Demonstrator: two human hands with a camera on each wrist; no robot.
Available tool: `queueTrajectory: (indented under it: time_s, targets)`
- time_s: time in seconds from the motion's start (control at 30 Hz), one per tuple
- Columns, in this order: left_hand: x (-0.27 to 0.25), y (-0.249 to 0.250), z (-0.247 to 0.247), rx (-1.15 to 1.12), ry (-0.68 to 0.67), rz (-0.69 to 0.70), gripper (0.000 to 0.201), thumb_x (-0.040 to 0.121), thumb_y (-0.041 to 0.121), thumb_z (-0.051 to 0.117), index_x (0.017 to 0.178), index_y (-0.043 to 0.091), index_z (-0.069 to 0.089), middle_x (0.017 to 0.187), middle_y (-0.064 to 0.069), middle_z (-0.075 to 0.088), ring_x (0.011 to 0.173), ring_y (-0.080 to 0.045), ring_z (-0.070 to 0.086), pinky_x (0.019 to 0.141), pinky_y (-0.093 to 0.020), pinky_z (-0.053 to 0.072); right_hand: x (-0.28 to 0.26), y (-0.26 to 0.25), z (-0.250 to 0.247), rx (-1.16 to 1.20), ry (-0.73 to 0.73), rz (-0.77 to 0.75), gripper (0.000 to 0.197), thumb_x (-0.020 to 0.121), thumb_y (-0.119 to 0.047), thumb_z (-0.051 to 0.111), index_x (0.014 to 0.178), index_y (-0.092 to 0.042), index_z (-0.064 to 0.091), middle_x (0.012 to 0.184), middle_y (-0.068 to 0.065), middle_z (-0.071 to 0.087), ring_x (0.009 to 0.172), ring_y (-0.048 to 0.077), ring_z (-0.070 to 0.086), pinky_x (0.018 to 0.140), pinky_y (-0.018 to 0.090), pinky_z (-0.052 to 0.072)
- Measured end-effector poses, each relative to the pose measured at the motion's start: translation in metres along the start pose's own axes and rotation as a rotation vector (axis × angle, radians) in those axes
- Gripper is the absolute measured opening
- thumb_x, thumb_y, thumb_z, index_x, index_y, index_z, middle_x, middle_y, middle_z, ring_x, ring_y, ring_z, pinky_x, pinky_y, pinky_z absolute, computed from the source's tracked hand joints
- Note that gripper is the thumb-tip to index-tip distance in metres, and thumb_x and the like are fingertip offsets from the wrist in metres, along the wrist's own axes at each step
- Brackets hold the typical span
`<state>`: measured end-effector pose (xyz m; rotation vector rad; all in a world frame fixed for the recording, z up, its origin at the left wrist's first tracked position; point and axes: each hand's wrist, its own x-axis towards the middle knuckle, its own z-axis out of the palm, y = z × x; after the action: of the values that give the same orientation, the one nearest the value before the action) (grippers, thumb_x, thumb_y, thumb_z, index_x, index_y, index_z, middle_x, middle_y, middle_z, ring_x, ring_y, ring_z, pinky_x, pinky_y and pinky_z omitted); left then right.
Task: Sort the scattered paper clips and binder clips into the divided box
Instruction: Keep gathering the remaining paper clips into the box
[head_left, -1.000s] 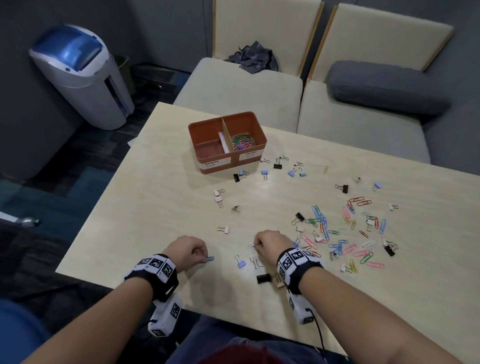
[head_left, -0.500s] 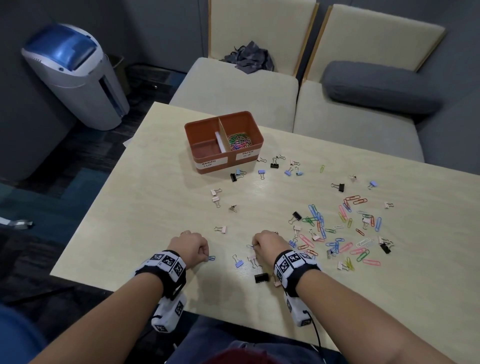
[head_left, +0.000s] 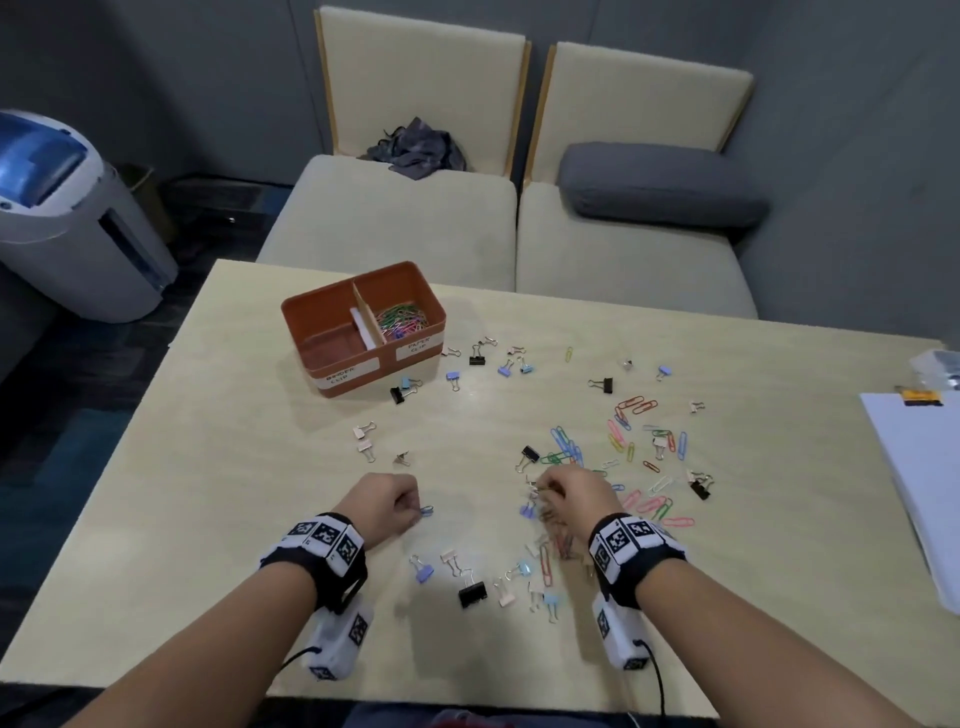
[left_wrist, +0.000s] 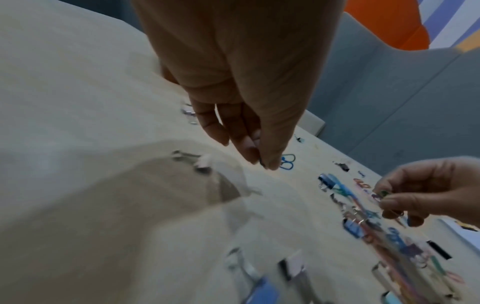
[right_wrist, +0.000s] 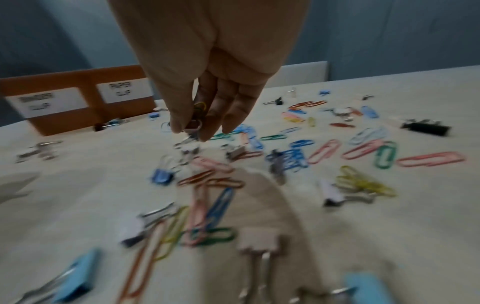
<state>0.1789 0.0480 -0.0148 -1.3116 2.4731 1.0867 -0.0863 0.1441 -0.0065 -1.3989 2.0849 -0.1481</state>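
The orange divided box (head_left: 332, 371) stands at the table's far left; its right compartment holds coloured paper clips (head_left: 400, 319), and its left one looks bare. Loose paper clips (head_left: 641, 501) and binder clips (head_left: 472, 594) lie scattered over the middle and right. My left hand (head_left: 413, 512) pinches a blue paper clip (left_wrist: 287, 162) against the table near the front edge. Just above the pile, my right hand (right_wrist: 197, 127) is curled round a small bunch of clips (right_wrist: 198, 109), with a binder clip's wire handles hanging out below.
A white paper stack (head_left: 914, 478) lies at the table's right edge. Two cream chairs (head_left: 395, 218) stand behind the table, one with a grey cushion (head_left: 660, 182). A white and blue bin (head_left: 62, 218) is on the floor to the left.
My right hand has lifted off the table and shifted a little right, over the pile, with clips in it. My left hand stays on the blue paper clip.
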Motion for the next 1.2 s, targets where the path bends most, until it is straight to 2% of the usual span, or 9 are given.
queueTrajectory:
  time_s: [0.1, 0.2, 0.33, 0.43, 0.57, 0.8, 0.97, 1.1, 1.2]
  targets:
    - [0.03, 0.03, -0.008, -0.085, -0.016, 0.022, 0.022, 0.078, 0.014, 0.069, 0.086, 0.027, 0.053, 0.072, 0.01, 0.064, 0.07, -0.011, 0.058, 0.065, -0.017, 0.043, 0.005, 0.027, -0.023, 0.04, 0.055, 0.098, 0.016, 0.088, -0.016, 0.058, 0.1, -0.021, 0.068, 0.101, 0.0, 0.069, 0.09, 0.018, 0.063, 0.083, 0.032, 0.052]
    - [0.063, 0.063, -0.007, -0.14, -0.024, 0.038, 0.039, 0.079, 0.016, 0.07, 0.11, 0.028, 0.048, 0.073, 0.008, 0.067, 0.069, -0.005, 0.059, 0.074, -0.027, 0.05, 0.016, 0.048, -0.039, 0.065, 0.08, 0.156, 0.018, 0.088, -0.019, 0.06, 0.104, -0.024, 0.067, 0.099, -0.001, 0.071, 0.091, 0.018, 0.064, 0.084, 0.032, 0.053]
    - [0.109, 0.105, 0.006, -0.106, -0.06, 0.097, 0.036, 0.082, 0.018, 0.067, 0.116, 0.019, 0.054, 0.08, 0.006, 0.065, 0.08, -0.014, 0.061, 0.078, -0.028, 0.048, 0.037, 0.062, -0.043, 0.083, 0.087, 0.193, 0.018, 0.087, -0.024, 0.062, 0.105, -0.027, 0.067, 0.094, -0.006, 0.073, 0.093, 0.014, 0.065, 0.09, 0.031, 0.051]
    - [0.137, 0.128, 0.025, 0.021, -0.11, 0.12, 0.034, 0.088, 0.023, 0.062, 0.121, 0.018, 0.053, 0.095, 0.001, 0.068, 0.093, -0.02, 0.062, 0.084, -0.031, 0.049, 0.052, 0.066, -0.04, 0.025, 0.072, 0.18, 0.02, 0.087, -0.032, 0.062, 0.107, -0.031, 0.066, 0.096, -0.007, 0.072, 0.099, 0.017, 0.061, 0.097, 0.034, 0.043]
    - [0.157, 0.141, 0.045, 0.27, -0.117, 0.05, 0.029, 0.088, 0.027, 0.057, 0.116, 0.021, 0.054, 0.109, -0.003, 0.066, 0.104, -0.026, 0.058, 0.09, -0.038, 0.047, 0.064, 0.065, -0.037, -0.09, 0.028, 0.134, 0.022, 0.091, -0.035, 0.056, 0.111, -0.032, 0.062, 0.104, -0.007, 0.071, 0.107, 0.018, 0.056, 0.095, 0.035, 0.03]
    - [0.172, 0.146, 0.047, 0.406, -0.086, -0.011, 0.014, 0.088, 0.025, 0.056, 0.099, 0.021, 0.064, 0.1, -0.001, 0.065, 0.102, -0.024, 0.056, 0.09, -0.038, 0.041, 0.074, 0.054, -0.043, -0.188, -0.011, 0.116, 0.017, 0.092, -0.035, 0.054, 0.101, -0.029, 0.067, 0.1, -0.005, 0.071, 0.102, 0.02, 0.059, 0.093, 0.037, 0.028]
    - [0.177, 0.145, 0.043, 0.421, -0.109, -0.002, 0.019, 0.09, 0.026, 0.054, 0.106, 0.02, 0.064, 0.11, -0.004, 0.057, 0.109, -0.026, 0.048, 0.095, -0.04, 0.039, 0.079, 0.048, -0.049, -0.22, -0.093, 0.116, 0.018, 0.092, -0.029, 0.05, 0.082, -0.025, 0.064, 0.088, -0.002, 0.063, 0.097, 0.025, 0.059, 0.093, 0.039, 0.031]
    - [0.176, 0.145, 0.042, 0.486, -0.114, 0.029, 0.022, 0.091, 0.029, 0.051, 0.109, 0.019, 0.061, 0.113, -0.004, 0.055, 0.111, -0.026, 0.047, 0.096, -0.041, 0.038, 0.076, 0.044, -0.044, -0.215, -0.075, 0.083, 0.02, 0.093, -0.026, 0.049, 0.095, -0.024, 0.068, 0.1, 0.001, 0.063, 0.098, 0.025, 0.057, 0.09, 0.04, 0.034]
    - [0.174, 0.141, 0.04, 0.509, -0.098, 0.036, 0.023, 0.093, 0.028, 0.047, 0.109, 0.019, 0.06, 0.112, -0.004, 0.056, 0.111, -0.025, 0.048, 0.095, -0.04, 0.037, 0.071, 0.046, -0.042, -0.126, -0.043, 0.108, 0.014, 0.092, -0.027, 0.05, 0.091, -0.026, 0.064, 0.096, -0.001, 0.068, 0.097, 0.024, 0.059, 0.092, 0.039, 0.032]
